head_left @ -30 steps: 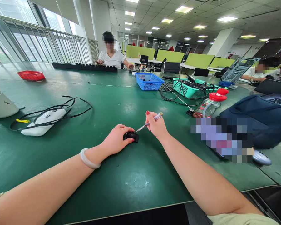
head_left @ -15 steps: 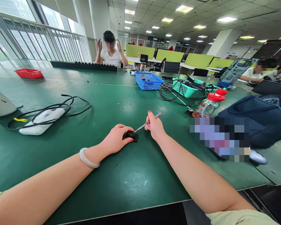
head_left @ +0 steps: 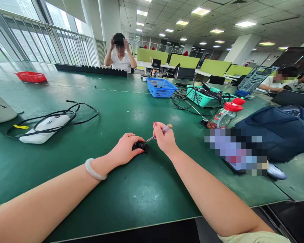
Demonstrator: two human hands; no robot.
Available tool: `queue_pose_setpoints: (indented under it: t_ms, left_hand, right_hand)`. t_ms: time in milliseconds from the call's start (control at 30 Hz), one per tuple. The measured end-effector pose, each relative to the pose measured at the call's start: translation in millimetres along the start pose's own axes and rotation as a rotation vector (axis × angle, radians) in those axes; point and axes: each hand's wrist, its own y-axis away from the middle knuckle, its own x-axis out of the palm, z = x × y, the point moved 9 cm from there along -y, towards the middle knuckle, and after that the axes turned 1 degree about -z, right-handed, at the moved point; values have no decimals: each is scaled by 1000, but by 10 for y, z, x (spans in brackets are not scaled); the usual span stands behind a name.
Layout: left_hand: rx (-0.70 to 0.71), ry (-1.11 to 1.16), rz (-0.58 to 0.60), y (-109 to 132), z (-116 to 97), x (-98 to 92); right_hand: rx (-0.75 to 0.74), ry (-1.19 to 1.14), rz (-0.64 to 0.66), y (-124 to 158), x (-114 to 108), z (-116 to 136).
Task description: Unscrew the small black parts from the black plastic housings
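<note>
My left hand [head_left: 125, 149], with a pale bangle at the wrist, holds a small black block-like part [head_left: 141, 146] down on the green table [head_left: 111, 189]. Its thumb and fingers close around the part's near and far sides, covering its left end. In my right hand [head_left: 166, 139] is a slim screwdriver [head_left: 150, 138] with a clear handle, pinched between thumb and fingers. The screwdriver slants down to the left, its tip at the part's upper right edge. Whether the tip sits in a screw is too small to make out.
On the left lies a white power bank [head_left: 46, 128] with a black strap. Farther off stand a red tray [head_left: 30, 77], a blue basket [head_left: 162, 88] and a green basket [head_left: 204, 97] with cables. A jar [head_left: 225, 116] and dark bag [head_left: 276, 131] are right. A person [head_left: 120, 59] sits opposite.
My right hand has shifted slightly left and turned the screwdriver's handle end a little toward me. My left hand keeps the black part in place. The person opposite has brought both hands to the head.
</note>
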Motion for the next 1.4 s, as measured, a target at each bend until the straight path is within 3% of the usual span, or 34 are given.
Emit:
queue_pose_setpoints:
  t_ms: [67,233,367,833,1133,1400]
  left_hand:
    - [8,-13,-10,5,-6,-9]
    - [49,-43,-30,17,-36,-29]
    - [36,-47,-33,11,-23,-28]
    - [45,-24,-20,-8,-40,-38]
    - [43,-23,-33,3,-53,-54]
    - [41,-16,-20,6,-56,-50]
  right_hand:
    - [68,-40,-13,-21,-11,-102]
    - [418,-176,-158,-34,-128,-625]
    - [523,-194,-191,-15,-148,-812]
    - [458,-265,-470,36,-368,-779]
    - [376,-429,-331,-45,-275,-652]
    - [144,-309,-213,-108,-309,-432]
